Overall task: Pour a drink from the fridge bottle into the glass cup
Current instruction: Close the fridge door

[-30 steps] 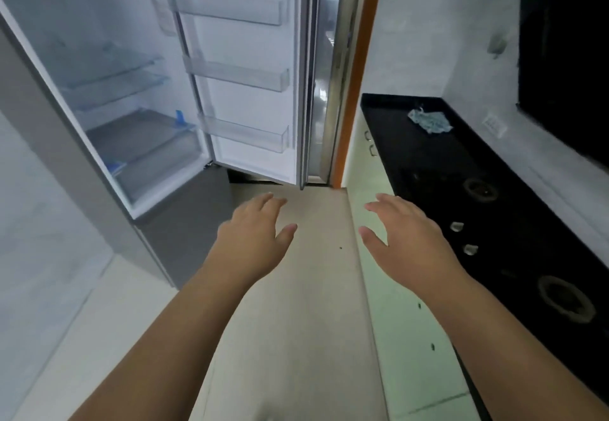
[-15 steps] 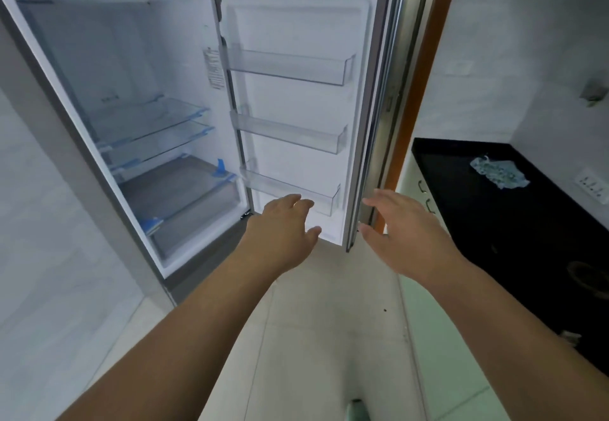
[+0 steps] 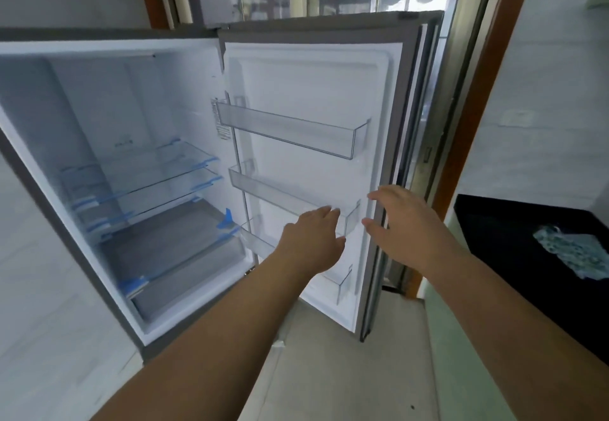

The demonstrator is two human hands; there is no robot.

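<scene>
Pale floor tiles and a marble-look wall frame an open fridge (image 3: 108,163) with its door (image 3: 329,157) swung fully out to the right.

Both hands are stretched forward, empty, fingers straight and loosely spread. The left hand (image 3: 313,239) hovers in front of the middle door bin (image 3: 290,199), near its right end, and I cannot tell whether the fingertips touch the clear plastic. The right hand (image 3: 405,226) hangs just beside the door's outer edge, thumb apart from the fingers, gripping nothing.

Outward from the hands, three clear bins line the door, and the top bin (image 3: 290,133) and middle one look bare; the lowest is partly hidden behind the left forearm. Inside the fridge, glass shelves (image 3: 145,173) with blue clips sit above a grey drawer (image 3: 178,255), and nothing stands on them that I can see. To the far right, a crumpled cloth (image 3: 573,252) lies on the black counter (image 3: 494,223) near its back edge.

No bottle shows anywhere in view, nor a glass cup. As a judgement, the task is barely begun: the fridge stands open, but the bottle is not yet found or taken out, and carrying it to the cup, opening it and pouring all remain.
</scene>
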